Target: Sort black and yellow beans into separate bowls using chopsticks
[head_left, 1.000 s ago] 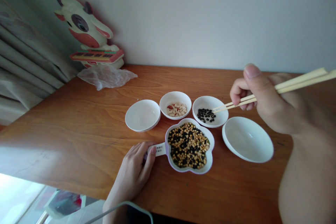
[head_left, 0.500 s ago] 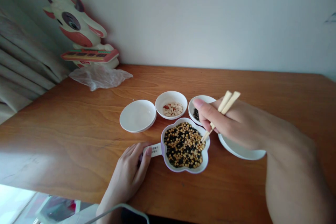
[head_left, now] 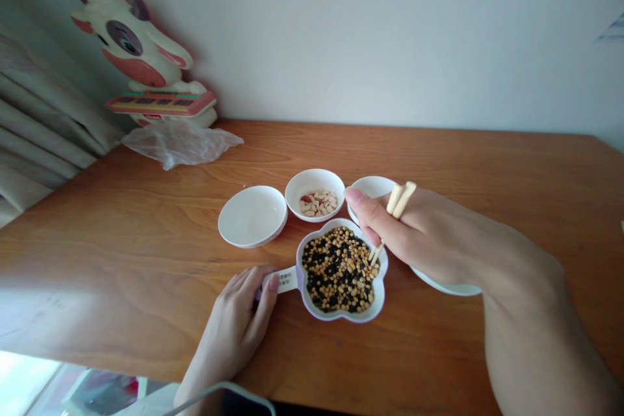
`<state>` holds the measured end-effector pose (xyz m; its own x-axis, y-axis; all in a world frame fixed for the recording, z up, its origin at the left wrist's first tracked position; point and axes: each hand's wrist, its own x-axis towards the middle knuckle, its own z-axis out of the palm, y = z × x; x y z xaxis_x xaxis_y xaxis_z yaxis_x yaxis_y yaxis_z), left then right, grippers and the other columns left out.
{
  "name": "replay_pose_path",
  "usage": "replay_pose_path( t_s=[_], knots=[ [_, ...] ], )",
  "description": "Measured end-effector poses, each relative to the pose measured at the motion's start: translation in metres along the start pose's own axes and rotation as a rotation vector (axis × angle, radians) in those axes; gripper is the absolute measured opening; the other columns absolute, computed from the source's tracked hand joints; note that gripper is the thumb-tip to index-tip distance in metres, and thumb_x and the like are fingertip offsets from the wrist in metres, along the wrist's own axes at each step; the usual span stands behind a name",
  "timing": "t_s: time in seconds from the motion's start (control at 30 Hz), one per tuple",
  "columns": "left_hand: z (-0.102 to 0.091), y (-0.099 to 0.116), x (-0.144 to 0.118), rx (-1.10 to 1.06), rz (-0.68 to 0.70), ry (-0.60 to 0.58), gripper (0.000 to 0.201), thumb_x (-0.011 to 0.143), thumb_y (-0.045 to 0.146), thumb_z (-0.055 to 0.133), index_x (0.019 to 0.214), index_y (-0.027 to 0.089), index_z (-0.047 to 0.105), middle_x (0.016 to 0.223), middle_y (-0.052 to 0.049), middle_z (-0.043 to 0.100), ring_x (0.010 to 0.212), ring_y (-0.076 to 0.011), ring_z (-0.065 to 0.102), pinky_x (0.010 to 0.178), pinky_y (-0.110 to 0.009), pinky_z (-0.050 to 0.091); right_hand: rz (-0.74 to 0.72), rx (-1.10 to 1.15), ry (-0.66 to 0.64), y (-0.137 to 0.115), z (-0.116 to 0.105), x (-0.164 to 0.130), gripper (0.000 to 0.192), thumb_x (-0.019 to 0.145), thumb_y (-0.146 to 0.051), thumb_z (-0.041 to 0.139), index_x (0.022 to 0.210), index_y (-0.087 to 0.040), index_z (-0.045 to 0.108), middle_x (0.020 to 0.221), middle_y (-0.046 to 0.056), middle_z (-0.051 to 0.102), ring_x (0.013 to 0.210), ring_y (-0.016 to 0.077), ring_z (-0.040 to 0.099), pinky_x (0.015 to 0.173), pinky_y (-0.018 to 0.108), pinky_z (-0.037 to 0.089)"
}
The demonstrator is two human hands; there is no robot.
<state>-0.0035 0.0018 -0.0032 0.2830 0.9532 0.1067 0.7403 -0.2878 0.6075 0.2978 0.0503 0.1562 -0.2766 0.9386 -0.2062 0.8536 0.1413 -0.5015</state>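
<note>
My left hand (head_left: 242, 312) is closed round the handle of a flower-shaped bowl (head_left: 301, 296) with a lilac outside. Mixed black and yellow beans (head_left: 340, 270) fill this bowl. In my right hand (head_left: 404, 224) is a pair of wooden chopsticks (head_left: 401, 200), their tips down among the beans near the bowl's right side. Behind the bowl, a white bowl (head_left: 292, 192) holds pale nut pieces with a few reddish ones. Another white bowl (head_left: 371, 186) stands partly behind my right hand, its contents hidden. A white dish (head_left: 451, 287) lies mostly under that hand.
Left of the nut bowl stands a white bowl (head_left: 253, 216) with nothing visible inside. At the back left, a cow-shaped toy keyboard (head_left: 146, 58) leans by the wall, with a crumpled clear plastic bag (head_left: 182, 145) before it. A pale cable (head_left: 219, 390) crosses near the front edge.
My right hand has moved slightly left and the chopsticks now stand steeper, tips still in the beans. It covers more of the bowl behind. The left hand keeps its hold; the view shifted slightly.
</note>
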Motion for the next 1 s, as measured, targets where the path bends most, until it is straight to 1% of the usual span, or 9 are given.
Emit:
replay_pose_path(
  t_s=[0.07, 0.13, 0.23, 0.43, 0.57, 0.7, 0.8, 0.9, 1.0],
  knots=[
    [0.0, 0.0, 0.001, 0.006, 0.004, 0.005, 0.025, 0.111, 0.041, 0.044, 0.114, 0.027, 0.063, 0.104, -0.003, 0.074, 0.095, -0.0222, 0.069, 0.086, -0.032, 0.052, 0.005, 0.006, -0.006, 0.0, 0.0, 0.0, 0.071, 0.102, -0.077, 0.017, 0.075, -0.023, 0.055, 0.066, 0.0, 0.059, 0.056, 0.0133, 0.049, 0.055, 0.034, 0.029],
    [0.0, 0.0, 0.001, 0.015, 0.004, 0.008, 0.024, 0.111, 0.041, 0.044, 0.111, 0.027, 0.064, 0.1, -0.003, 0.074, 0.092, -0.0217, 0.07, 0.085, -0.031, 0.052, -0.01, 0.019, -0.006, -0.001, -0.001, 0.0, 0.07, 0.103, -0.076, 0.018, 0.076, -0.023, 0.054, 0.066, -0.001, 0.059, 0.056, 0.0127, 0.049, 0.056, 0.033, 0.029],
    [0.0, 0.0, 0.001, 0.022, 0.01, 0.018, 0.024, 0.11, 0.041, 0.045, 0.112, 0.027, 0.064, 0.099, -0.002, 0.074, 0.092, -0.0215, 0.07, 0.084, -0.031, 0.052, -0.019, 0.034, -0.006, -0.003, -0.002, 0.0, 0.068, 0.103, -0.074, 0.019, 0.076, -0.022, 0.053, 0.065, -0.002, 0.059, 0.055, 0.012, 0.048, 0.056, 0.033, 0.03],
    [-0.001, 0.0, 0.0, 0.017, 0.019, 0.023, 0.024, 0.11, 0.041, 0.045, 0.113, 0.027, 0.064, 0.1, -0.002, 0.075, 0.093, -0.0213, 0.071, 0.084, -0.03, 0.053, 0.056, 0.0, -0.028, -0.005, -0.002, 0.003, 0.07, 0.102, -0.076, 0.016, 0.075, -0.022, 0.052, 0.066, -0.001, 0.057, 0.055, 0.0129, 0.047, 0.053, 0.032, 0.03],
    [-0.001, 0.0, 0.0, 0.029, 0.019, 0.024, 0.024, 0.11, 0.041, 0.045, 0.11, 0.026, 0.064, 0.099, -0.003, 0.075, 0.091, -0.0223, 0.071, 0.083, -0.03, 0.054, 0.035, -0.002, -0.024, -0.005, -0.001, 0.007, 0.067, 0.104, -0.071, 0.017, 0.071, -0.022, 0.048, 0.063, -0.001, 0.052, 0.055, 0.013, 0.043, 0.055, 0.032, 0.03],
    [-0.001, 0.002, 0.0, 0.033, 0.016, 0.023, 0.024, 0.11, 0.04, 0.045, 0.111, 0.026, 0.064, 0.099, -0.004, 0.076, 0.091, -0.0233, 0.072, 0.083, -0.031, 0.055, -0.016, 0.013, 0.006, -0.006, 0.0, 0.01, 0.063, 0.107, -0.064, 0.02, 0.069, -0.021, 0.045, 0.061, -0.001, 0.049, 0.055, 0.0128, 0.042, 0.058, 0.033, 0.028],
    [-0.001, 0.003, 0.001, 0.023, 0.016, 0.021, 0.024, 0.11, 0.04, 0.045, 0.112, 0.026, 0.064, 0.1, -0.004, 0.076, 0.092, -0.0233, 0.071, 0.083, -0.031, 0.054, -0.041, 0.022, 0.021, -0.005, 0.001, 0.013, 0.064, 0.109, -0.062, 0.019, 0.068, -0.021, 0.047, 0.06, 0.0, 0.05, 0.056, 0.0133, 0.043, 0.06, 0.033, 0.028],
    [-0.001, 0.003, 0.001, 0.013, 0.02, 0.022, 0.024, 0.11, 0.04, 0.045, 0.112, 0.026, 0.065, 0.101, -0.005, 0.076, 0.094, -0.0234, 0.071, 0.083, -0.031, 0.054, -0.045, 0.036, 0.019, -0.002, 0.002, 0.017, 0.066, 0.108, -0.064, 0.019, 0.068, -0.021, 0.049, 0.062, 0.001, 0.052, 0.058, 0.0142, 0.045, 0.062, 0.034, 0.029],
    [-0.001, 0.002, 0.001, 0.013, 0.011, 0.019, 0.024, 0.11, 0.04, 0.045, 0.113, 0.026, 0.064, 0.102, -0.004, 0.075, 0.095, -0.023, 0.071, 0.085, -0.031, 0.053, -0.045, 0.094, 0.018, 0.003, 0.003, 0.018, 0.068, 0.105, -0.071, 0.018, 0.07, -0.021, 0.049, 0.065, 0.0, 0.053, 0.06, 0.0143, 0.045, 0.064, 0.034, 0.031]
  ],
)
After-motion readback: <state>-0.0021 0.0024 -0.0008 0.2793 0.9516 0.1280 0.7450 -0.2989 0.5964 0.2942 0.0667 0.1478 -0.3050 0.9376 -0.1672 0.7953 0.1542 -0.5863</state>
